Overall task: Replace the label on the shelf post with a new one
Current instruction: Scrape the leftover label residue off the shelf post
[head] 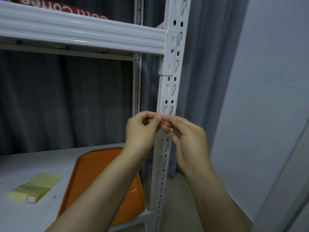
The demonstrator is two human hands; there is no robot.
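Note:
A white slotted shelf post (170,91) rises at centre right. My left hand (142,129) and my right hand (189,141) meet in front of it at mid height, fingertips pinched together against each other. Whatever sits between the fingertips is too small to make out, and the post behind them is hidden. On the lower shelf lies a yellow-green label sheet pad (36,186) with one red-bordered white label (31,199) at its near corner.
An orange tray (93,171) lies on the grey lower shelf (25,164), beside the post. A white upper shelf beam (80,30) crosses above with a red box (65,7) on it. Grey curtain hangs behind; a pale wall (259,97) stands at right.

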